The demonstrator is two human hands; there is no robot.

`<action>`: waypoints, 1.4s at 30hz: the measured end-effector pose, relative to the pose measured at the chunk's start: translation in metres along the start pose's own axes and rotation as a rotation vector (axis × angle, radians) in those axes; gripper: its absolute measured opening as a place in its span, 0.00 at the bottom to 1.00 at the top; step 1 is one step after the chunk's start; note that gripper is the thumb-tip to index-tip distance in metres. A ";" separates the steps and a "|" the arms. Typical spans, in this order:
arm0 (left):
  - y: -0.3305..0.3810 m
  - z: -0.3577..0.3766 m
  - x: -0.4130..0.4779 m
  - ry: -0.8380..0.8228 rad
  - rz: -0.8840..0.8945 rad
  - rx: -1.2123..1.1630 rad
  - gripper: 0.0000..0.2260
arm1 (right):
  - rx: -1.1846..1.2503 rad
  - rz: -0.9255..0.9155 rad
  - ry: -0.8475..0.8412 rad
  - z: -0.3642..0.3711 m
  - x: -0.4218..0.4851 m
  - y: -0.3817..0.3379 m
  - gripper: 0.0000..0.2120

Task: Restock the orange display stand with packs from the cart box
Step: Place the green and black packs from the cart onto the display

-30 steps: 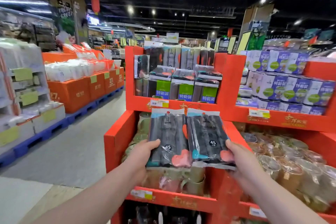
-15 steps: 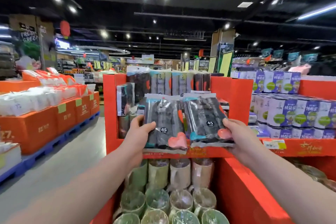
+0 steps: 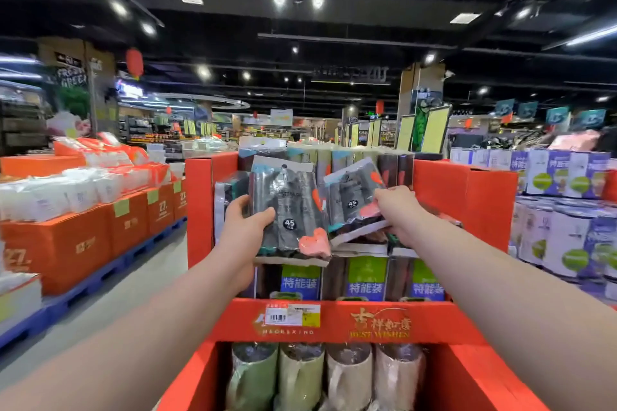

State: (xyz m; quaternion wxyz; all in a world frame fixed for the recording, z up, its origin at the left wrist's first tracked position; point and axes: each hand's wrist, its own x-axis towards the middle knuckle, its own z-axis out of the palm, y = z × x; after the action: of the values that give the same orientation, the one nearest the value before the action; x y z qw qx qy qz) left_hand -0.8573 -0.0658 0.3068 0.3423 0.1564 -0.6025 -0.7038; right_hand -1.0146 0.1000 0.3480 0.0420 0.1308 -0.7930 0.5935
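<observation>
Right pack (image 3: 352,197) tipped, raised (left pack (image 3: 287,203) upright)

I read the left pack (image 3: 287,210) and the right pack (image 3: 350,197) as dark grey with teal edges and a coral heart. The display stand (image 3: 467,197) is orange-red with gold lettering. The shelved packs (image 3: 300,280) carry green-and-blue labels, and the mugs (image 3: 300,374) run green to beige.
</observation>
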 end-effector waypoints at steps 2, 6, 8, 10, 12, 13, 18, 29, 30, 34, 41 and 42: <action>0.001 -0.001 0.005 0.018 -0.002 0.004 0.24 | -0.484 -0.194 0.019 0.001 0.000 -0.006 0.16; 0.002 0.002 0.019 0.045 -0.019 0.017 0.24 | -1.070 -0.646 -0.225 -0.010 -0.011 -0.005 0.21; 0.001 0.006 0.025 0.046 -0.005 0.017 0.24 | -1.150 -0.654 -0.450 -0.011 -0.013 0.007 0.28; 0.000 0.010 0.031 0.048 0.004 0.020 0.25 | -1.279 -0.709 -0.404 -0.010 -0.011 0.018 0.30; 0.000 0.013 0.037 0.051 0.008 0.027 0.26 | -1.326 -0.744 -0.282 -0.010 -0.004 0.026 0.28; 0.000 0.014 0.040 0.053 0.008 0.032 0.26 | -1.335 -0.736 -0.247 -0.011 -0.003 0.026 0.27; 0.005 0.020 0.054 0.051 0.014 0.064 0.24 | -1.309 -0.595 -0.269 -0.009 -0.004 0.019 0.25; 0.021 0.039 0.072 0.035 -0.023 0.144 0.25 | -0.906 -0.752 -0.435 0.016 -0.025 -0.011 0.32; 0.023 0.040 0.072 0.016 -0.028 0.174 0.25 | -0.913 -0.736 -0.403 0.020 -0.024 -0.010 0.31; 0.022 0.044 0.061 -0.136 0.064 0.580 0.24 | -0.926 -0.685 -0.377 0.027 -0.015 -0.006 0.26; 0.021 0.039 0.047 -0.332 0.149 1.182 0.35 | -1.093 -0.656 -0.294 0.046 -0.025 -0.004 0.26; 0.019 0.038 0.048 -0.322 0.193 1.260 0.33 | -1.098 -0.659 -0.295 0.048 -0.026 -0.002 0.26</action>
State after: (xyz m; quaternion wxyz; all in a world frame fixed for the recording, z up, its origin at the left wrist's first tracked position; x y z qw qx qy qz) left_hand -0.9102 -0.0710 0.3423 0.1523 0.1650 -0.9544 -0.1968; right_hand -0.9848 0.0577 0.3303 0.1732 0.4065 -0.8964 0.0344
